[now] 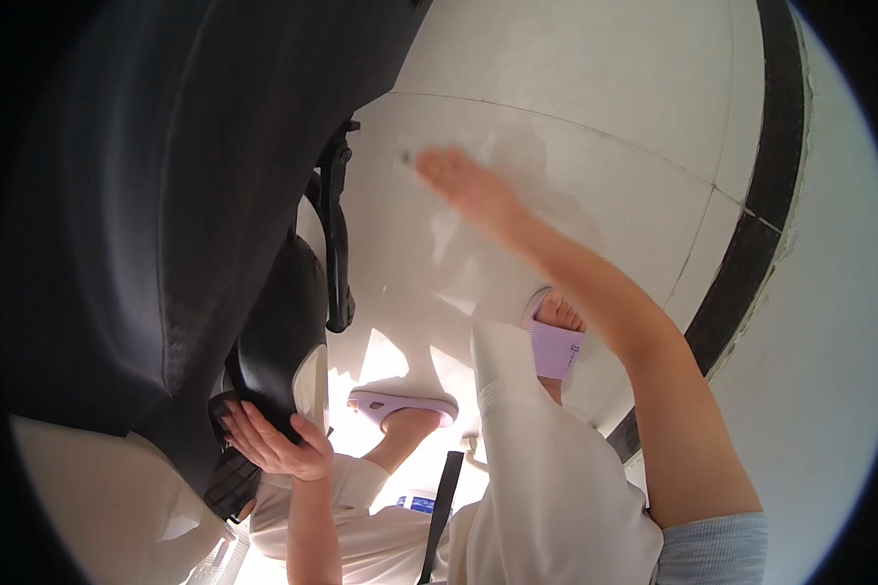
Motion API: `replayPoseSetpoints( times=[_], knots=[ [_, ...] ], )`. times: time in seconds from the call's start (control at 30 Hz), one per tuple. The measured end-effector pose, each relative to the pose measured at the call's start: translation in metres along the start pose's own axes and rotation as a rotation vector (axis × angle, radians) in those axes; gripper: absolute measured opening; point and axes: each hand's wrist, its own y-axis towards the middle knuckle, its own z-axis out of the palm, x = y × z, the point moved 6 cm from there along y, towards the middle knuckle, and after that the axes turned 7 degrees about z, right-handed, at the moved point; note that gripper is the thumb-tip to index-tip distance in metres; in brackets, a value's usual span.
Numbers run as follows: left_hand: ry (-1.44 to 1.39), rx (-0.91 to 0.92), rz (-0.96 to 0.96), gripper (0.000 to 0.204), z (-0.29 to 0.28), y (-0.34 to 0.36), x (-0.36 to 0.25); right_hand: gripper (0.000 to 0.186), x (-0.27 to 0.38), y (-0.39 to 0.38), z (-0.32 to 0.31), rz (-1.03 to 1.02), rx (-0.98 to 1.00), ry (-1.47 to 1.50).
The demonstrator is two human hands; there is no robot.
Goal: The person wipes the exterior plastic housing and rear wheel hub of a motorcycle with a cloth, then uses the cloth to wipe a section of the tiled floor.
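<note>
My left hand point(278, 444) lies against the rounded end of a glossy black part point(281, 331) with a pale panel point(311, 385). It looks like part of a scooter or similar vehicle. The fingers are stretched out and slightly apart on the black surface. Out over the pale tiled floor, my right hand point(458, 185) is blurred by motion. Its fingers look pinched together, with a small dark speck at their tips that is too smeared to name. A large smooth black body point(166, 214) fills the left side, beside a slim black bar point(335, 234).
My feet in lilac slippers point(556, 349) stand on the tiles point(576, 68). A dark border strip point(782, 107) runs along the foot of the white wall point(819, 390) at right. A black strap point(442, 517) hangs by my pale trousers point(546, 468). Near my left hand is a black mesh basket point(232, 483).
</note>
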Motion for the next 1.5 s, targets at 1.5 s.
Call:
replayPoseSetpoints(
  times=[1.5],
  knots=[
    [-0.014, -0.012, -0.002, 0.055, 0.002, -0.002, -0.003, 0.041, 0.022, 0.201, 0.076, 0.590, -0.057, 0.658]
  ],
)
